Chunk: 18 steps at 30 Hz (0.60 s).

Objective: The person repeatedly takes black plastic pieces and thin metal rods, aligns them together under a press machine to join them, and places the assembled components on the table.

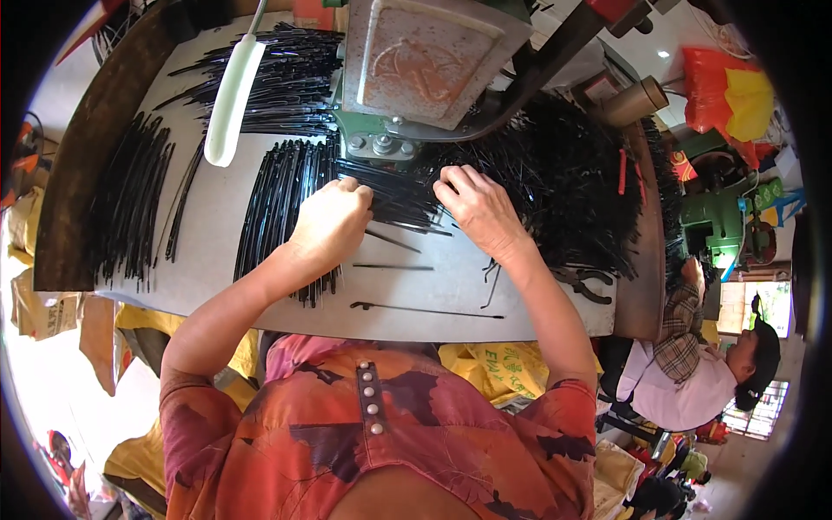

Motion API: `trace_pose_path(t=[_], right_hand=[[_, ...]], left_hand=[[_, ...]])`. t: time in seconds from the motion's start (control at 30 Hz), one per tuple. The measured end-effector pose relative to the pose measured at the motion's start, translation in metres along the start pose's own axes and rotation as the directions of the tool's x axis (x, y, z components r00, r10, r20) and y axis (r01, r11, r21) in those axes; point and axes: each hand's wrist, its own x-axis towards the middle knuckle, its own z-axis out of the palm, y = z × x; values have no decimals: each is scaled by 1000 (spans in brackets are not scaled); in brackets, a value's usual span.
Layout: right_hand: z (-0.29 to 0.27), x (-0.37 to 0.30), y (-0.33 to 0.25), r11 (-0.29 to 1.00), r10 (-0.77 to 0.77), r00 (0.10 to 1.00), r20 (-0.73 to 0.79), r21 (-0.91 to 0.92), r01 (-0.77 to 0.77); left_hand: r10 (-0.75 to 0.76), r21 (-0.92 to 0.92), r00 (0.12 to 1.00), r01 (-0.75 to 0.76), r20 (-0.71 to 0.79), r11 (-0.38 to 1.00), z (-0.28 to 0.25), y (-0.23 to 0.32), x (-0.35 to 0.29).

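My left hand (pixel 336 215) is closed, its fingertips pinched on a thin black umbrella rib just below the press head. The fingers hide most of that piece. Curled fingers of my right hand (pixel 475 206) pinch at the right end of the ribs, beside a large tangled heap. Between my hands a slanting layer of black ribs (pixel 394 192) lies under the green tool holder (pixel 380 146) of the press. Left of my left hand sits a neat row of ribs (pixel 276 208), partly under my wrist. One loose rib (pixel 425 310) rests near the table's front edge.
The grey press body (pixel 429 65) overhangs the table. A white lamp (pixel 234 104) hangs at left. More ribs (pixel 130 204) lie far left; a tangled heap (pixel 581 182) fills the right. Pliers (pixel 588 282) lie at front right. Another person (pixel 685 377) works at right.
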Motion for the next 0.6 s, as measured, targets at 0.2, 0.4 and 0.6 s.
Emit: trace_pose_path(t=[0.2,0.4,0.6], right_hand=[[3,-3,7,998,-70,994,-90,-9,70],[-2,5,-6,971,130,966,-222,228,-79],[-1,31,-21,577,452,888,84,732,-363]], left_hand=[[-188,-459,976,217,110,862,-19,-6,3],[-83,-245,988,49,-130,968,-36,-9,5],[-327,-709,921,374,210,598,-42,0,10]])
